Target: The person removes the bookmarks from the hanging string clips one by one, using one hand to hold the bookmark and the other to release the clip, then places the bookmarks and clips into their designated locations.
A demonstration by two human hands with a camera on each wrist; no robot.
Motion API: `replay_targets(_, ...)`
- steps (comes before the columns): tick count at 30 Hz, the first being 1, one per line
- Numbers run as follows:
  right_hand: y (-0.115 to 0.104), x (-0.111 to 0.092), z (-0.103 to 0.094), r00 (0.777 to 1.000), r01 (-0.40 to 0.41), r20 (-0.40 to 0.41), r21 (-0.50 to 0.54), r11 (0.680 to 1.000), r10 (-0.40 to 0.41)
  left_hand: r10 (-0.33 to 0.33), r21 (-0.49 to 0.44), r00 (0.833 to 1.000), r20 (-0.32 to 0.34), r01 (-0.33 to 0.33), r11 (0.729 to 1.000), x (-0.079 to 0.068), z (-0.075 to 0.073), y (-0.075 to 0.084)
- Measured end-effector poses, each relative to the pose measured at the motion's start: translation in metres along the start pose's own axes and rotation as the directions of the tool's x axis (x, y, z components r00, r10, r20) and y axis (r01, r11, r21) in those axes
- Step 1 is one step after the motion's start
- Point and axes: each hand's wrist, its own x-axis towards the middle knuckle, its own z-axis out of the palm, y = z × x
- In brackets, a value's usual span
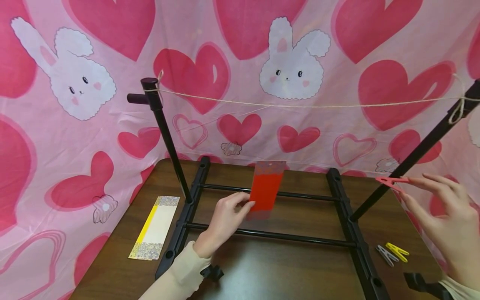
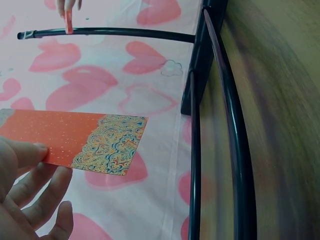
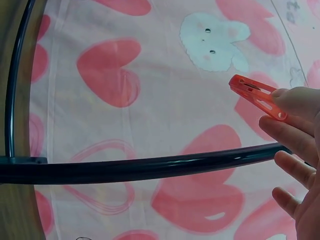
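A red paper card with patterned bands at its ends is pinched at its left edge by my left hand, above the frame's crossbars. In the left wrist view the card shows a colourful scalloped band at one end. My right hand pinches a red clothespin between thumb and finger, near the right post. The right wrist view shows that clothespin with its tip pointing away from the hand. A thin string runs between the two posts, above both hands.
A black frame with a left post and a right post stands on the wooden table. A yellow and white card lies left of it. Grey and yellow clothespins lie at the right. A pink heart-print cloth hangs behind.
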Motion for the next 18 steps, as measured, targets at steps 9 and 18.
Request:
replay_targets(9,0.011,-0.004,-0.001,0.995,0.096,-0.040,0.060,0.994,-0.093,0.007,0.022,1.000,-0.015,-0.007,1.000,-0.005,-0.007,-0.005)
replay_targets(18,0.021,-0.010,0.000,0.994,0.100,-0.057,0.068,0.993,-0.096,-0.043,0.033,0.998,-0.039,0.044,0.998,-0.012,-0.014,-0.009)
